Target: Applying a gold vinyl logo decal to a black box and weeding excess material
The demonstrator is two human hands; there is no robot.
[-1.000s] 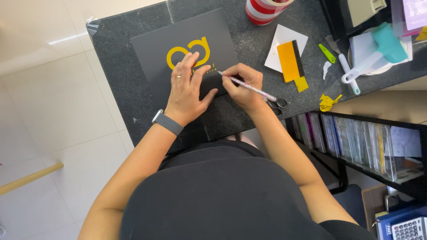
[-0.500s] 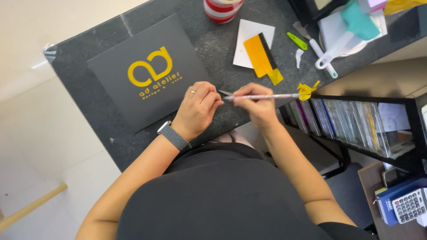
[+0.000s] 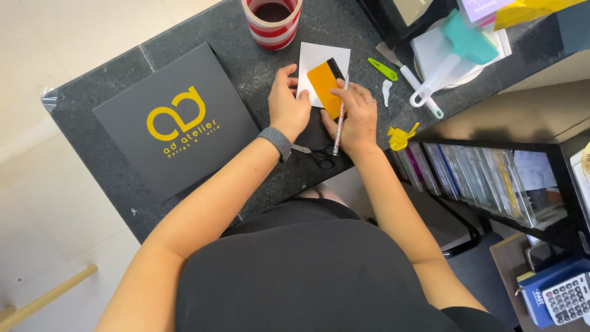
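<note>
Currently the right hand (image 3: 356, 120) has its fingers curled around a thin white-and-pink pen-like tool (image 3: 340, 117), held near vertical, while its fingertips press on an orange card (image 3: 324, 83). Left hand (image 3: 287, 104) fingers are loosely bent, tips resting on the left edge of the white sheet (image 3: 319, 58) under that card; it grips nothing. A grey band (image 3: 275, 141) sits on the left wrist.

Small black scissors (image 3: 316, 154) lie at 6 o'clock from the hands, touching the counter edge. Dark grey square board (image 3: 178, 123) with a yellow looped emblem and yellow lettering lies at 9 o'clock, flat on the speckled black counter (image 3: 246, 55). Red-and-white striped cup (image 3: 272, 21) stands at 12 o'clock. Green clip-like tool (image 3: 383, 69) lies at 2 o'clock; teal-headed scraper (image 3: 458, 52) on white papers beyond it. Crumpled yellow scrap (image 3: 399, 136) at 3 o'clock, on the counter edge.
</note>
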